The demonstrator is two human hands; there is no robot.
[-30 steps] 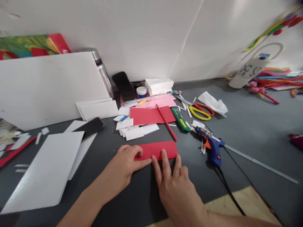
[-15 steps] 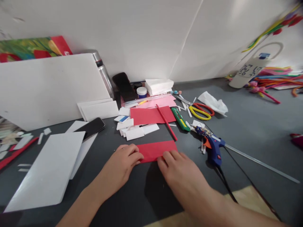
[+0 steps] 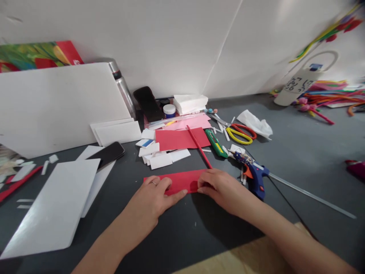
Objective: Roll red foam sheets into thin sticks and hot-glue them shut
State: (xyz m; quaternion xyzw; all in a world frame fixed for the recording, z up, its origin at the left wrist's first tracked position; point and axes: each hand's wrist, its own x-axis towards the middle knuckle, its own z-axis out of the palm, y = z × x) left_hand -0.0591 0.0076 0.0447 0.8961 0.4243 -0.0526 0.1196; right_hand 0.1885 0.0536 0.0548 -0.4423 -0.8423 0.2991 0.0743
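A narrow strip of red paper point(image 3: 182, 182) lies on the dark table in front of me. My left hand point(image 3: 155, 194) is over its left part, fingers bent on the paper and thumb stretched along the near edge. At the right end, my right hand point(image 3: 218, 184) has its fingertips pressed together on the near edge. Just behind the strip, a thin red stick point(image 3: 199, 146) rests across a second red sheet point(image 3: 179, 140). The lower tip of the stick reaches my right hand. The ends of several fingers are hidden from view.
To the right lie a green cutter point(image 3: 216, 143), scissors point(image 3: 241, 133) and a blue glue gun point(image 3: 257, 177) with a clear glue stick. White paper pieces point(image 3: 161, 160) sit behind the strip. White boards point(image 3: 57, 201) and a phone point(image 3: 114, 152) are at left; a steel bottle point(image 3: 124, 91) stands behind.
My left thumb has stretched right along the paper's near edge. My right hand has shifted right to the strip's end, its fingertips now drawn together there.
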